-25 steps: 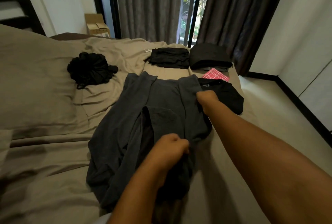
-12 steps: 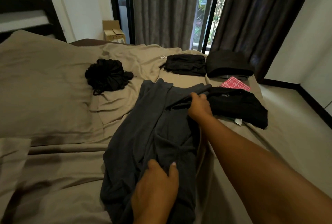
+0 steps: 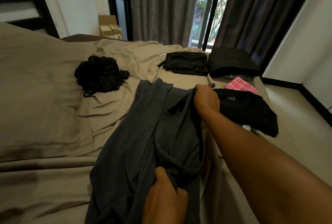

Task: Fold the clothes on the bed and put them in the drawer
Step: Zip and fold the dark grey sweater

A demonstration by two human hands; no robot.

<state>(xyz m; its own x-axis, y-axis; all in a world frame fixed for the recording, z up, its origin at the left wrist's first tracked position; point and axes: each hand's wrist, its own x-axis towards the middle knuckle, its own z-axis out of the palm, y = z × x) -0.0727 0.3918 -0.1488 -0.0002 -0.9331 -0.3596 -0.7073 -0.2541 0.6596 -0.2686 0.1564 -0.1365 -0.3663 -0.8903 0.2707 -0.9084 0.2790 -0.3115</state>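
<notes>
A long dark grey garment (image 3: 143, 133) lies lengthwise on the tan bed (image 3: 45, 178). My right hand (image 3: 205, 98) grips its far edge, next to a folded black shirt (image 3: 248, 112). My left hand (image 3: 165, 198) grips bunched grey cloth at the near end. A crumpled black garment (image 3: 99, 74) lies to the left by the pillow. Two folded black piles (image 3: 186, 62) (image 3: 231, 63) sit at the far side. A red checked cloth (image 3: 240, 85) peeks out behind the black shirt.
A large tan pillow (image 3: 36, 87) fills the left. A cardboard box (image 3: 110, 27) stands beyond the bed by the dark curtains (image 3: 161, 8). Pale floor (image 3: 314, 115) and white walls lie to the right. No drawer is in view.
My right hand has pulled the far right edge of the grey garment leftward over itself. My left hand has dropped lower and gathered the near cloth.
</notes>
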